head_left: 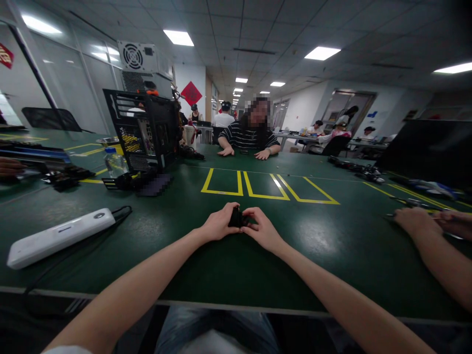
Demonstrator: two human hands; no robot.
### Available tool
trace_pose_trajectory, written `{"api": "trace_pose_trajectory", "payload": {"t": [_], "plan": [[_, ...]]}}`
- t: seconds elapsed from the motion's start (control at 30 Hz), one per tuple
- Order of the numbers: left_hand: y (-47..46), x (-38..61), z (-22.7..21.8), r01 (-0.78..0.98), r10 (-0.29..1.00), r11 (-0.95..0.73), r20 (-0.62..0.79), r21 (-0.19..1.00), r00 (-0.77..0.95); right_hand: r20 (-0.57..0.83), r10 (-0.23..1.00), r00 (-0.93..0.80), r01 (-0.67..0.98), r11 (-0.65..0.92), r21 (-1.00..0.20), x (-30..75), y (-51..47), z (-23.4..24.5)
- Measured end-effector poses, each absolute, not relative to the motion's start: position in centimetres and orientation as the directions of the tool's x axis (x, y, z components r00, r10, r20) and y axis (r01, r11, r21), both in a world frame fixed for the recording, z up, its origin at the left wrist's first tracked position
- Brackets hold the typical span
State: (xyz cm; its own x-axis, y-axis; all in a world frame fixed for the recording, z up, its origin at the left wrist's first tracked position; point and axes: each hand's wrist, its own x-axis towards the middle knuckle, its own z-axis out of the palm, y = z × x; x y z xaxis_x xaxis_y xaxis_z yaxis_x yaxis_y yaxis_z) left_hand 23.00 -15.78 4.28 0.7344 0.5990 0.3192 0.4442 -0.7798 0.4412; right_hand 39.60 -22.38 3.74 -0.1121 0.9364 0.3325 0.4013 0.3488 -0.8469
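Between my hands, just above or on the green table, is a small black object whose kind I cannot make out. My left hand wraps it from the left, thumb along the near side and fingers on the far side. From the right, the fingertips of my right hand pinch at its edge, curled and close together. Fingers cover much of the object. Yellow tape outlines lie on the tabletop just beyond both hands.
To the left lies a white power strip with a black cord. Behind it stand a water bottle and an open black computer case. Across the table a person in a striped top rests both hands. At right, another person's hands hold a tool.
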Motion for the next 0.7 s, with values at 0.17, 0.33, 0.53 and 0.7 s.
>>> {"api": "trace_pose_trajectory", "payload": {"t": [0.17,0.33,0.53,0.7], "plan": [[-15.3,23.0,4.5,0.447,0.625,-0.737,0.259,0.506,0.736,0.242,0.964,-0.111,0.514,0.264,-0.816,40.6,-22.1,3.3],[-14.7,23.1,4.7,0.449,0.661,-0.653,0.168,0.610,0.731,0.224,0.972,-0.073,0.618,0.220,-0.754,41.0,-22.0,3.3],[-14.6,23.1,4.6,0.414,0.655,-0.643,0.183,0.644,0.733,0.243,0.968,-0.059,0.662,0.220,-0.716,40.8,-21.8,3.2],[-14.6,23.2,4.5,0.423,0.669,-0.641,0.196,0.640,0.717,0.246,0.967,-0.060,0.669,0.222,-0.710,40.8,-21.7,3.2]]}}
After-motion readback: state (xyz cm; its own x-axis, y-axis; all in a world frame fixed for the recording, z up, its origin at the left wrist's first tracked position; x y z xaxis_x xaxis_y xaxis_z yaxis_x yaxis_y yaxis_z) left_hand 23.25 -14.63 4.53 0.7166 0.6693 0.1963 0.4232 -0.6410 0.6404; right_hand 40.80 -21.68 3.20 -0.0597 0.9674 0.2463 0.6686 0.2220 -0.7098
